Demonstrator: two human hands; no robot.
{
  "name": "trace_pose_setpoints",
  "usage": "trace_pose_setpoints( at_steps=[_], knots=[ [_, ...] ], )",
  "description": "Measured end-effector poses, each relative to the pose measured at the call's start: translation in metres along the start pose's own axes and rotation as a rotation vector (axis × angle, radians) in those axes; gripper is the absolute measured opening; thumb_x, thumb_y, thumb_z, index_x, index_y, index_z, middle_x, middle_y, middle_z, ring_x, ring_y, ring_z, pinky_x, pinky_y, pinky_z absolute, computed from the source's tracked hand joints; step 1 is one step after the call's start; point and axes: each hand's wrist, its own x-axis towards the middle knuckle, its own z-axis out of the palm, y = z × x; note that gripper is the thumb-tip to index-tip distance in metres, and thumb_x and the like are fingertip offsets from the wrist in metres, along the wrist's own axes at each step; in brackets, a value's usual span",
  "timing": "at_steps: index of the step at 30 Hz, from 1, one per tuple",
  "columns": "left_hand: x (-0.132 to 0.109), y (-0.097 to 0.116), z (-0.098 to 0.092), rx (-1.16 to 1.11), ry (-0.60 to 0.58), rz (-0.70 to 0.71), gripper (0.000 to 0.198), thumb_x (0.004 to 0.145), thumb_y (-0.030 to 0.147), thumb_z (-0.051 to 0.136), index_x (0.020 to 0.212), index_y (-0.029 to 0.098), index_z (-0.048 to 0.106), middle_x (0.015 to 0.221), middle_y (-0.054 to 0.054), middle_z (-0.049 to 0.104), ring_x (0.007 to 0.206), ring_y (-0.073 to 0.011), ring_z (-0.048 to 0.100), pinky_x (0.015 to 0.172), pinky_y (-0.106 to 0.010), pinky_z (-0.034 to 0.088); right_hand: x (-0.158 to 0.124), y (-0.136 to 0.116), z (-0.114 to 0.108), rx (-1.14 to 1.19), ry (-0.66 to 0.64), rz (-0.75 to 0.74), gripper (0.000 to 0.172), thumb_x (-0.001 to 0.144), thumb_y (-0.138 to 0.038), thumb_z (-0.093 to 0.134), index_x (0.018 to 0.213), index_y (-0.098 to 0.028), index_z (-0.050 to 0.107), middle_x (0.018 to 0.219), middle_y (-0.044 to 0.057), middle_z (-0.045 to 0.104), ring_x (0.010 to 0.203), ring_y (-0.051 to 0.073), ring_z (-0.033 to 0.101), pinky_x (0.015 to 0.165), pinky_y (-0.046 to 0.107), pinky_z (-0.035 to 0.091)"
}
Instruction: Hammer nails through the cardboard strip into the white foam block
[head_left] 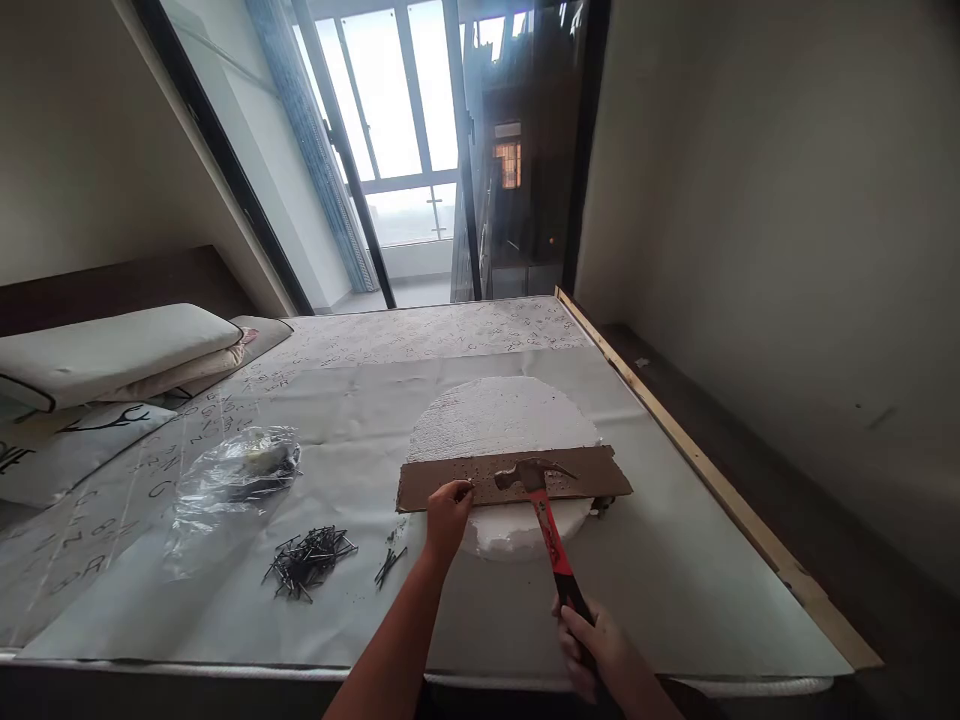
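Observation:
A brown cardboard strip dotted with small nail heads lies across a round white foam disc. My left hand is at the strip's near left part, fingers pinched on a small nail standing on it. My right hand is wrapped round the black grip of a red-handled claw hammer. The hammer's steel head rests on or just above the strip, a short way right of the pinched nail.
A pile of dark nails and a smaller cluster lie left of my left hand. A crumpled clear plastic bag lies further left. Folded cushions sit at far left. A wooden edge strip borders the covered surface's right side.

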Motion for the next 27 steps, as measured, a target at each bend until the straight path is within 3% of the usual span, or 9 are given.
trace_pose_setpoints(
  at_steps=[6, 22, 27],
  knots=[
    [0.003, -0.011, 0.006, 0.076, 0.009, 0.04, 0.013, 0.07, 0.02, 0.054, 0.076, 0.018, 0.066, 0.076, -0.004, 0.068, 0.07, -0.016, 0.061, 0.066, -0.029, 0.048, -0.003, -0.001, -0.007, -0.021, 0.019, 0.014, 0.045, 0.067, -0.058, 0.058, 0.083, -0.018, 0.044, 0.048, -0.011, 0.038, 0.027, 0.002, 0.029, 0.025, 0.015, 0.028],
    [0.0, -0.009, 0.005, 0.136, -0.031, 0.092, 0.014, 0.069, 0.016, 0.054, 0.076, 0.018, 0.066, 0.076, -0.004, 0.067, 0.071, -0.0163, 0.061, 0.065, -0.027, 0.047, -0.005, 0.003, -0.002, -0.139, 0.0, 0.009, 0.043, 0.071, -0.058, 0.054, 0.082, -0.018, 0.044, 0.048, -0.011, 0.036, 0.027, 0.002, 0.029, 0.026, 0.016, 0.029],
    [-0.003, -0.012, 0.007, 0.134, -0.017, 0.126, 0.015, 0.071, 0.015, 0.052, 0.075, 0.019, 0.066, 0.076, -0.004, 0.066, 0.071, -0.0156, 0.059, 0.063, -0.026, 0.045, -0.012, -0.011, 0.009, -0.304, 0.052, -0.01, 0.043, 0.071, -0.062, 0.049, 0.076, -0.02, 0.04, 0.046, -0.012, 0.033, 0.027, 0.003, 0.026, 0.027, 0.017, 0.023]
  ],
)
